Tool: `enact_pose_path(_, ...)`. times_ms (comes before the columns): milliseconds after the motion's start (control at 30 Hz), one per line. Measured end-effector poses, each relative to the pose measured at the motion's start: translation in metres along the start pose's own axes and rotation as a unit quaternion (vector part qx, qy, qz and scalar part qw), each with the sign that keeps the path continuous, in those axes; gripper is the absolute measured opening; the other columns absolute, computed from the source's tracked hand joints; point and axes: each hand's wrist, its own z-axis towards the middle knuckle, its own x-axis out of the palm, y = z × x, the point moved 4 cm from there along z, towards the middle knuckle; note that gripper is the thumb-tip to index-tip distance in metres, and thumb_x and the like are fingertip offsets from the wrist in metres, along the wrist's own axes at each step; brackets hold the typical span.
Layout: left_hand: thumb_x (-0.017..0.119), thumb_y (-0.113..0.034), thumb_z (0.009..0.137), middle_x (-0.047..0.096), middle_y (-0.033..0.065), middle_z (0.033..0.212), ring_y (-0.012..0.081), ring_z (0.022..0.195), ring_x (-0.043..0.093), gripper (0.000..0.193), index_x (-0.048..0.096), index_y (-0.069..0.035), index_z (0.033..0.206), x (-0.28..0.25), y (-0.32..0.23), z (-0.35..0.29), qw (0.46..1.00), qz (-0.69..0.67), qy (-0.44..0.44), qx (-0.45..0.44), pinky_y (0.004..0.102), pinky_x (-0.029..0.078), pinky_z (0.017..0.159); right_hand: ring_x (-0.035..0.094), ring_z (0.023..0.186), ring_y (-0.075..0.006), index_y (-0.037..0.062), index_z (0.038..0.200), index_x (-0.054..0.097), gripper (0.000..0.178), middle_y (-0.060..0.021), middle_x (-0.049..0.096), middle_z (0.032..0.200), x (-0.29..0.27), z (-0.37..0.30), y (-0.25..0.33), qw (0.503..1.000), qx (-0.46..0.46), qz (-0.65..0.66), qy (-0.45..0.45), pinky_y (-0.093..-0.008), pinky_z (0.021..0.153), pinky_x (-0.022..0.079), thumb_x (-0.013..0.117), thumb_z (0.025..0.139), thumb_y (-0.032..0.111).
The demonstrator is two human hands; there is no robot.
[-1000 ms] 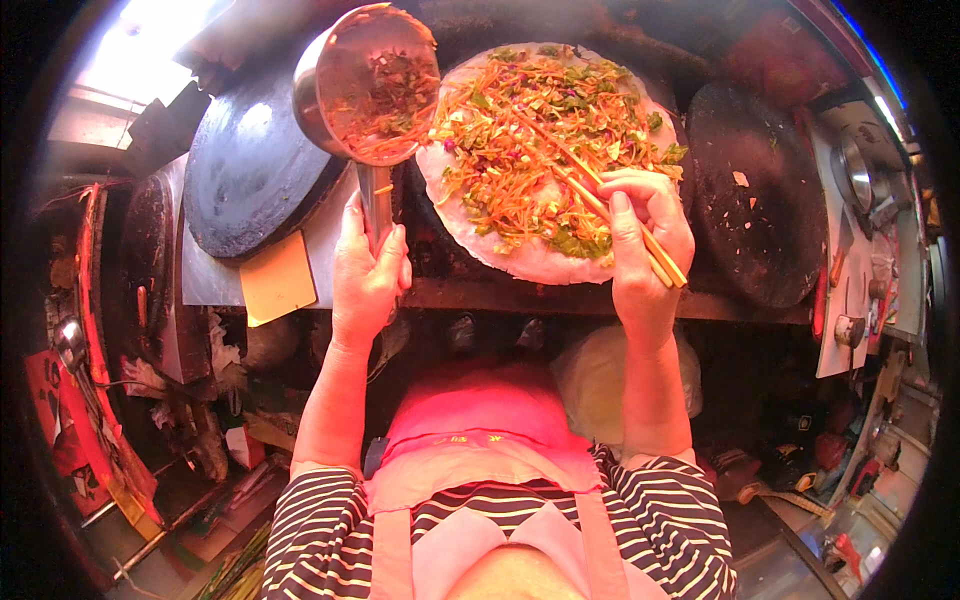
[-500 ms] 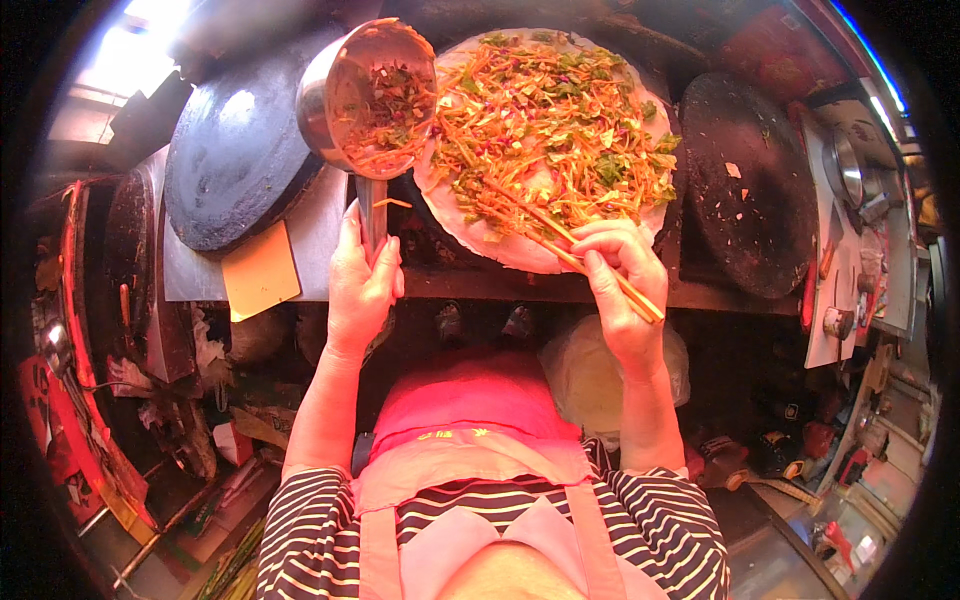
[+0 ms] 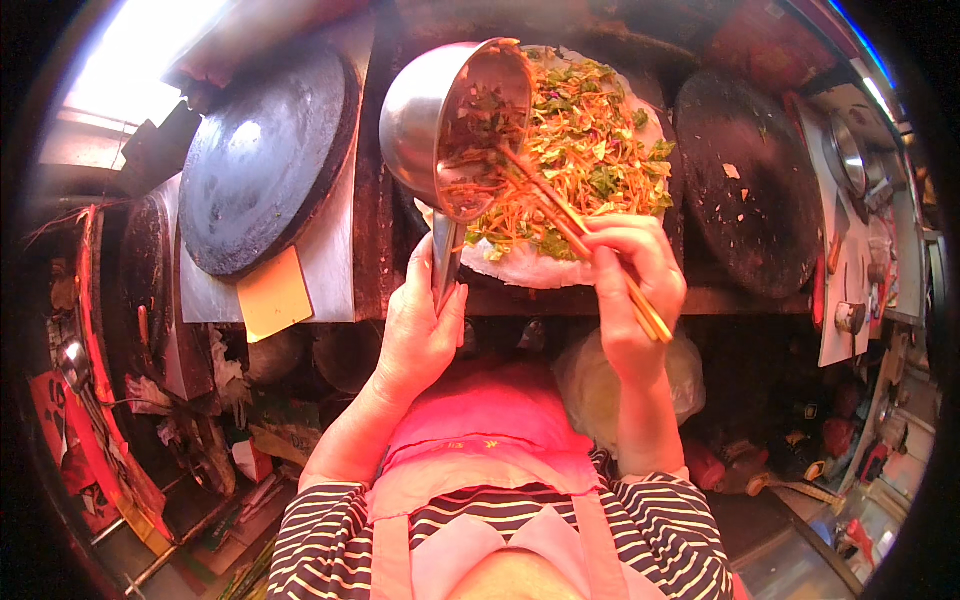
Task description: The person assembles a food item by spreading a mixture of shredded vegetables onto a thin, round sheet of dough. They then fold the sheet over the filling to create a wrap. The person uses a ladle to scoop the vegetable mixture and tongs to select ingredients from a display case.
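My left hand [image 3: 425,325] is closed round the handle of a metal ladle-like pan [image 3: 415,120], whose deep bowl is tipped on its side toward the right. Shredded vegetables cling inside the bowl. Between the fingers of my right hand [image 3: 635,285] is a pair of chopsticks [image 3: 570,222], their tips reaching into the bowl's mouth. Below and to the right of the bowl lies a round pale flatbread [image 3: 520,268] on a dark griddle, spread with shredded carrot and green leaf filling [image 3: 595,130]. The tipped bowl hides the left part of the flatbread.
At the left a round dark griddle plate [image 3: 265,165] stands over a metal counter, with a yellow card [image 3: 273,295] at its lower edge. Another dark griddle [image 3: 745,185] with a few scraps lies to the right. A plastic-covered tub [image 3: 640,385] sits below the counter edge.
My left hand has moved right with the pan, which now tips over the flatbread's left side. The chopstick tips have gone from the filling on the flatbread into the pan's mouth.
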Motion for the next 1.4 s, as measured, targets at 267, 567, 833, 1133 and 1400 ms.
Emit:
enact_pose_path(267, 0.05, 0.0, 0.091, 0.051, 0.001, 0.065, 0.0072, 0.047, 0.047, 0.052, 0.03, 0.0, 0.14, 0.001, 0.005, 0.002, 0.991, 0.114, -0.02, 0.067, 0.0236, 0.04, 0.043, 0.061, 0.08, -0.0199, -0.0001, 0.09, 0.062, 0.011, -0.0121, 0.06, 0.093, 0.001, -0.002, -0.014, 0.999, 0.03, -0.032, 0.012, -0.0287, 0.068, 0.05, 0.062, 0.082, -0.006)
enact_pose_path(567, 0.05, 0.002, 0.091, 0.05, 0.0004, 0.061, 0.0073, 0.045, 0.046, 0.054, 0.03, -0.001, 0.14, -0.003, 0.014, 0.001, 0.991, 0.119, -0.025, 0.06, 0.0242, 0.04, 0.042, 0.06, 0.082, -0.0187, -0.0001, 0.09, 0.062, 0.007, -0.0116, 0.062, 0.095, 0.002, -0.018, -0.028, 0.991, 0.124, 0.013, 0.054, -0.0277, 0.072, 0.049, 0.06, 0.084, -0.004)
enact_pose_path(833, 0.05, 0.001, 0.091, 0.049, -0.0009, 0.063, 0.007, 0.043, 0.044, 0.055, 0.028, -0.002, 0.141, -0.007, 0.013, 0.002, 0.998, 0.06, -0.02, 0.025, 0.0232, 0.037, 0.041, 0.06, 0.088, -0.0213, 0.0002, 0.091, 0.062, 0.006, -0.0121, 0.061, 0.098, -0.01, -0.022, -0.024, 0.997, 0.072, 0.005, 0.01, -0.0291, 0.08, 0.048, 0.059, 0.086, -0.001)
enact_pose_path(1133, 0.051, -0.01, 0.093, 0.045, 0.0041, 0.076, 0.0059, 0.041, 0.038, 0.046, 0.035, 0.003, 0.134, -0.038, 0.005, 0.005, 0.927, -0.37, 0.019, -0.052, 0.0173, 0.03, 0.037, 0.062, 0.093, -0.0224, -0.0037, 0.095, 0.054, 0.02, -0.0159, 0.054, 0.108, -0.043, -0.032, -0.027, 0.971, 0.162, 0.166, -0.061, -0.0349, 0.081, 0.055, 0.043, 0.097, 0.013)
enact_pose_path(1400, 0.052, -0.01, 0.093, 0.047, 0.004, 0.075, 0.0055, 0.042, 0.039, 0.041, 0.039, -0.002, 0.131, -0.011, 0.001, 0.024, 0.916, -0.385, 0.067, -0.087, 0.0173, 0.031, 0.037, 0.06, 0.089, -0.0224, -0.0052, 0.092, 0.054, 0.026, -0.017, 0.055, 0.1, -0.05, -0.031, -0.027, 0.929, 0.173, 0.319, -0.078, -0.0351, 0.078, 0.055, 0.047, 0.097, 0.019)
